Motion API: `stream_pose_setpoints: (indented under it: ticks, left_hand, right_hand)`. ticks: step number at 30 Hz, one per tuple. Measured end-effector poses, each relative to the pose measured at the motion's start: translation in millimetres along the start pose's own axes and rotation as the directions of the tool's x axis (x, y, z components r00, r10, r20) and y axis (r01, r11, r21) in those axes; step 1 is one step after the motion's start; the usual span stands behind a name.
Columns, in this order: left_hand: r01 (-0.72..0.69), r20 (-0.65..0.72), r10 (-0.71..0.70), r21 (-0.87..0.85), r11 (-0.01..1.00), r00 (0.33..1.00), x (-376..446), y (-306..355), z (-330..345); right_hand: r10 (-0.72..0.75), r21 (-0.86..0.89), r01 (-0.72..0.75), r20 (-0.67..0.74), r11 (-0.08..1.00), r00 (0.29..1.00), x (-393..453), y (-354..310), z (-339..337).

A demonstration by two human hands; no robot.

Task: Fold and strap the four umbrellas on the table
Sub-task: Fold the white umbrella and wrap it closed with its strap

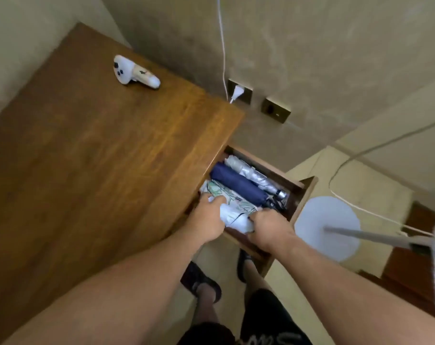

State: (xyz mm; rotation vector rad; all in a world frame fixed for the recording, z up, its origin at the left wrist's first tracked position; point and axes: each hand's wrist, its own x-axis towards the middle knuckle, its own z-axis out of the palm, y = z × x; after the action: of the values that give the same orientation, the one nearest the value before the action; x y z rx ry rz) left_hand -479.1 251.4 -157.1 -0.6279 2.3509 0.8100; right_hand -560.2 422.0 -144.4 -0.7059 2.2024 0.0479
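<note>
Counter [87,150]: brown wood, filling the left of the frame, against a beige wall.
Drawer [303,195]: pulled open at the counter's right edge, centre of frame.
Umbrellas: four folded in the drawer, side by side: silver umbrella [248,174], navy umbrella [236,186], green-patterned umbrella [226,195], white umbrella [233,219].
Hands: left hand [206,217] and right hand [271,226] both grip the white umbrella.
Controller [134,72]: one, white, upper left.
Wall sockets: two; one plug [236,92].
Fan base [327,227]: one, right, on the floor.

glossy grained wood table [87,158], matt cloth navy umbrella [236,185], shiny silvery umbrella [251,174], smooth plastic controller [134,72].
</note>
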Motion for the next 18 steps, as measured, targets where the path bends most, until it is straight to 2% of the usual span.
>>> stream_pose_setpoints:
  ticks: [2, 4, 7, 10, 14, 16, 18]
  left_hand:
    - [0.035, 0.025, -0.036, 0.035, 0.999, 0.999, 15, -9, 15]
    - [0.052, 0.041, -0.052, -0.002, 0.999, 0.998, 30, -19, 26]
    - [0.029, 0.025, -0.029, 0.003, 1.000, 0.999, 49, -37, 41]
    - [0.024, -0.025, -0.021, 0.141, 0.990, 0.999, 61, -48, 55]
    - [0.054, -0.021, -0.050, 0.295, 0.954, 0.999, 55, -45, 65]
    - [0.029, -0.094, -0.010, 0.208, 0.978, 0.995, 38, -39, 70]
    - [0.018, -0.207, -0.014, 0.021, 1.000, 0.978, 9, -28, 74]
  right_hand:
    - [-0.004, 0.028, 0.004, 0.015, 1.000, 1.000, 21, 4, 17]
    - [0.006, 0.020, -0.007, 0.038, 1.000, 0.999, 36, 7, 33]
    - [0.013, 0.009, -0.013, 0.047, 1.000, 0.999, 52, 3, 51]
    - [0.017, 0.043, -0.021, 0.099, 0.999, 0.995, 63, -6, 69]
    - [-0.007, 0.186, -0.011, 0.099, 0.983, 0.995, 67, -15, 69]
    - [-0.061, 0.245, 0.052, 0.029, 0.968, 0.998, 56, -8, 52]
    - [-0.127, 0.245, 0.150, -0.107, 0.958, 0.986, 40, 9, 33]
